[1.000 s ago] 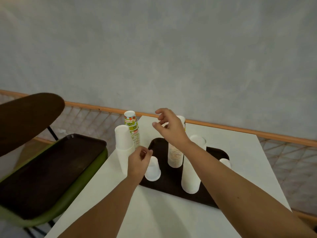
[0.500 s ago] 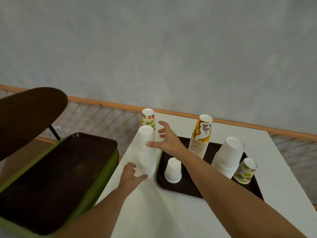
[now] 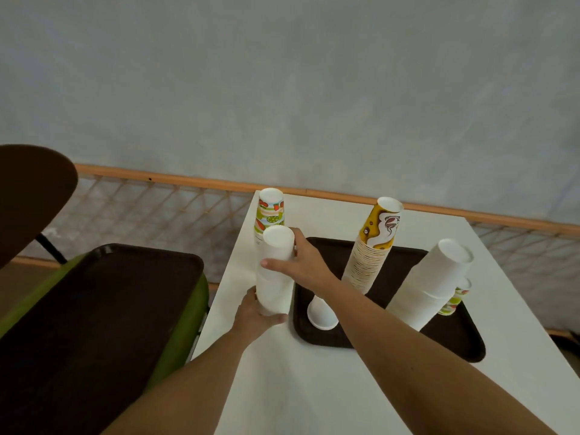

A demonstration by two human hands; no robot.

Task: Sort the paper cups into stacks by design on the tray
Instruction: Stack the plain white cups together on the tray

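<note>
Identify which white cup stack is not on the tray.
The white stack gripped by the left hand and right hand, over the table left of the tray. The big white stack and single white cup stand on the tray.

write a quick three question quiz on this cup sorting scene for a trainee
1. True or false: the plain white stack held in both hands stands on the tray.
2. Which hand grips that stack's lower end? A) left hand B) right hand
3. Fill in: the single upturned cup on the tray is ___ in colour.
Key: 1 false, it is over the table, left of the tray. 2 A; the right hand grips higher up. 3 white.
</note>
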